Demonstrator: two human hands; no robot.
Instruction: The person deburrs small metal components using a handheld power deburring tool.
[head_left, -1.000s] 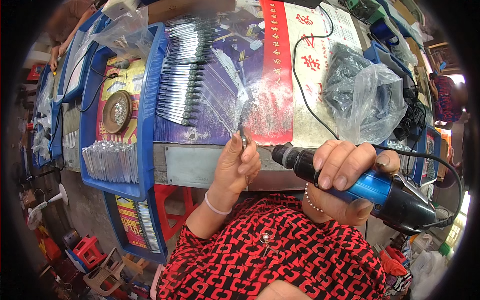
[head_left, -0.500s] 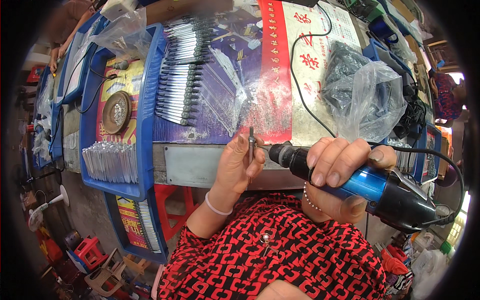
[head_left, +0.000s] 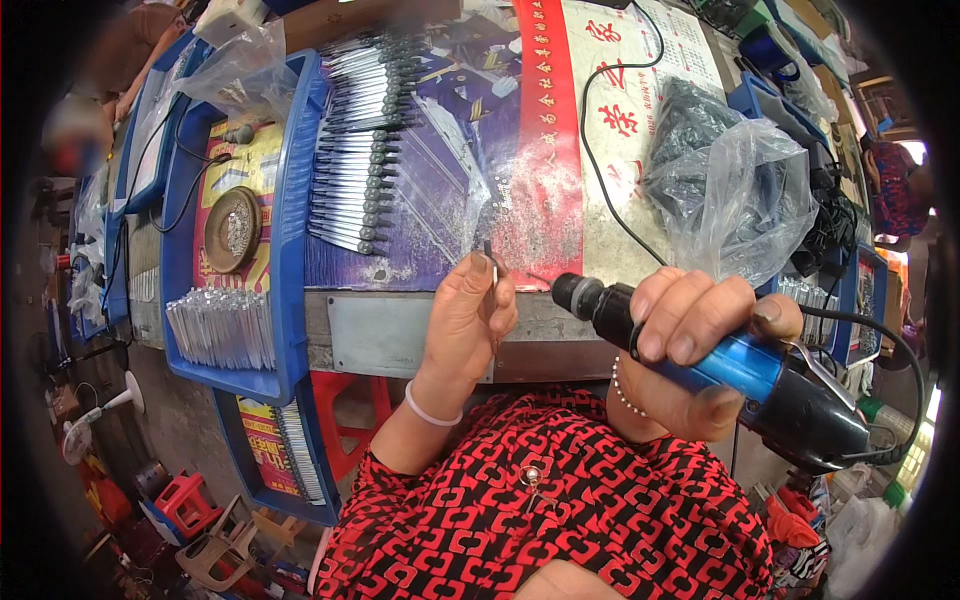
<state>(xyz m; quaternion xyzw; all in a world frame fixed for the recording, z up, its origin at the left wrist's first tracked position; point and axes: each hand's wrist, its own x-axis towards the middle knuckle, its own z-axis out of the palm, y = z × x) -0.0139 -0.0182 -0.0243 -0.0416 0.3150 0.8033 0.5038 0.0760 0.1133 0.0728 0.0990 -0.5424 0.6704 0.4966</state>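
Note:
My left hand (head_left: 463, 320) pinches a slim metal rod with a dark tip (head_left: 488, 247) between thumb and fingers, upright near the table's front edge. Most of the rod is behind the fingers. Wrapped in my right hand (head_left: 695, 320) is a blue and black electric screwdriver (head_left: 735, 370), tilted with its bit (head_left: 538, 279) toward the rod. A gap shows between bit and rod. Beyond my left hand lies a long row of similar silver rods with dark ends (head_left: 350, 190).
At left, a blue tray (head_left: 300, 230) holds many thin silver pieces (head_left: 222, 330) and a round brown dish (head_left: 212, 235) of small metal parts. Clear and dark plastic bags (head_left: 740, 200) lie at right. A black cable (head_left: 610, 190) crosses the printed table cover.
The electric screwdriver has drawn back to the right and slightly down, and its bit has come away from the rod. My left hand has shifted slightly left with the rod.

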